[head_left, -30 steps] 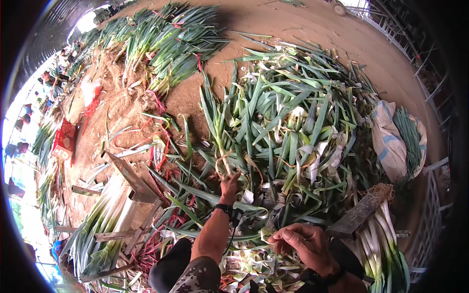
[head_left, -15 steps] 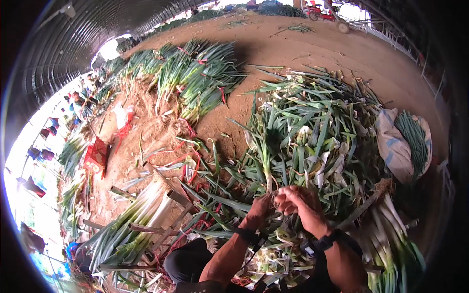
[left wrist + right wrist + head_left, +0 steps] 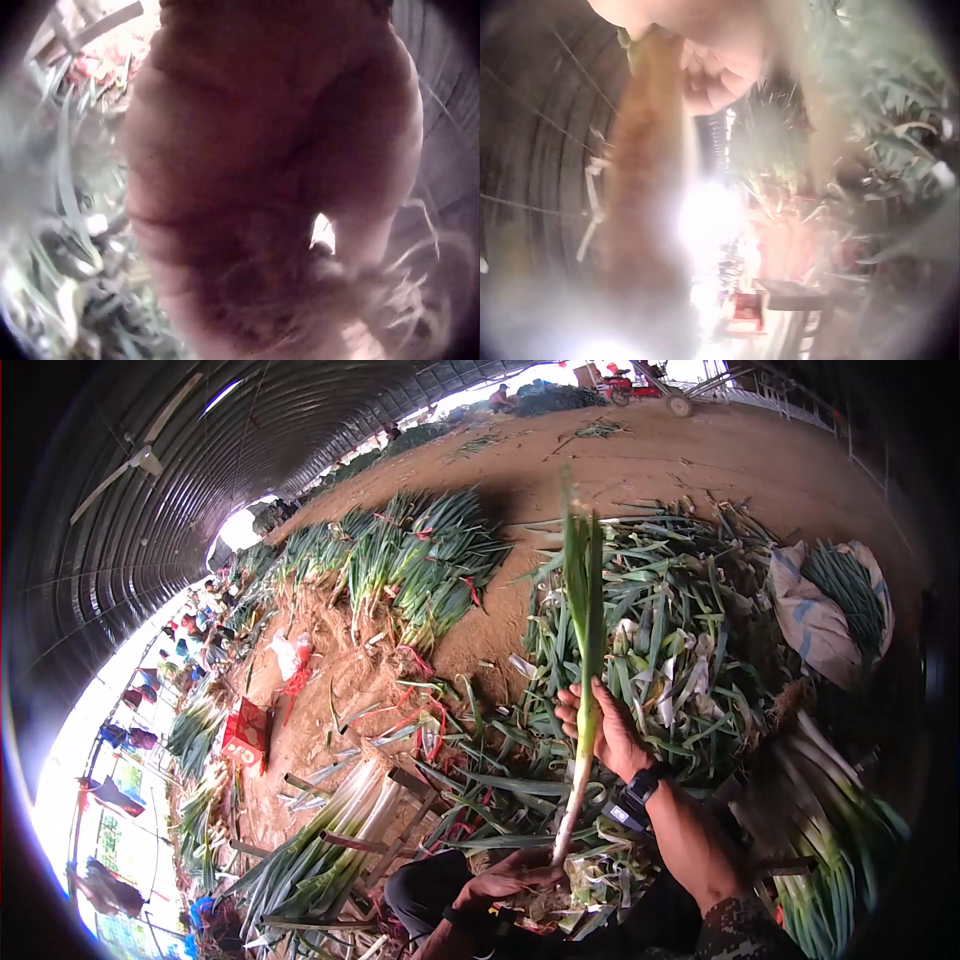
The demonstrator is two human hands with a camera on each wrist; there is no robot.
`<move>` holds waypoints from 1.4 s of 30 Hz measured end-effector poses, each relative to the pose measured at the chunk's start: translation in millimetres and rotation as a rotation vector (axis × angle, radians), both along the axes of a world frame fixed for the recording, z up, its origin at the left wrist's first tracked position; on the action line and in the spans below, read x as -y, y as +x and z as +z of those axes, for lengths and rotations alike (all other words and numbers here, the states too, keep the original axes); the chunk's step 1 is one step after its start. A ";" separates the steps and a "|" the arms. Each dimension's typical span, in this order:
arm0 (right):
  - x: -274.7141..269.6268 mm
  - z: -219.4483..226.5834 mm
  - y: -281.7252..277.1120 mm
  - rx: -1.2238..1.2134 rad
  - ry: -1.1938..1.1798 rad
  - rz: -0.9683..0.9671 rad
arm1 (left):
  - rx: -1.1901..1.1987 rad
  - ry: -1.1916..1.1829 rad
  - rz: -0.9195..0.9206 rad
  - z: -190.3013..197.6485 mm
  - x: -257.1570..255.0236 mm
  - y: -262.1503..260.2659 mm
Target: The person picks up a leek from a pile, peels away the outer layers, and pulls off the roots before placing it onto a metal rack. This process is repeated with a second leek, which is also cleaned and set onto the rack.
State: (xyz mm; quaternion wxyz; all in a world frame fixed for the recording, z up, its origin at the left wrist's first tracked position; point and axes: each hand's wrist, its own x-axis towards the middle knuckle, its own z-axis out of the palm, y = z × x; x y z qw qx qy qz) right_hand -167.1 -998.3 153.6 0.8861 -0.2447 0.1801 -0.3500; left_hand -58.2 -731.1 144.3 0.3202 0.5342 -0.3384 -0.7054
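A long green onion point(image 3: 582, 760) stands nearly upright in the head view, leaves up and white root end down. My right hand point(image 3: 612, 732) grips it round the middle, below the leaves; in the right wrist view that hand point(image 3: 720, 52) curls about the blurred stalk point(image 3: 652, 150). Low down, my left hand point(image 3: 515, 875) holds the root end between thumb and fingers. Pale roots point(image 3: 409, 292) stick out beside the dark palm of the left hand point(image 3: 262, 172) in the left wrist view.
A heap of loose leaves point(image 3: 680, 630) lies ahead. White-stemmed onions point(image 3: 345, 820) rest on a wooden rack at left, more point(image 3: 830, 830) at right. A sack point(image 3: 815, 620), tied bundles point(image 3: 430, 560) and a red box point(image 3: 246, 733) stand farther off.
The onion has been lifted off the heap and drawn closer, upright. My right hand has moved up onto its stalk, while the left hand has come down nearer the body. The head view has tilted up.
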 end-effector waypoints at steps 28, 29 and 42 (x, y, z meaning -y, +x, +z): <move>-20.3 10.7 -18.5 -0.086 -0.323 -0.084 | 0.803 0.006 0.349 -200.4 44.3 12.4; -20.3 6.3 -17.9 -0.092 -0.318 -0.067 | 0.725 0.031 0.334 -197.5 43.8 14.9; -50.9 7.5 9.1 -0.281 -0.291 -0.079 | -0.282 -0.567 0.931 34.8 141.2 66.9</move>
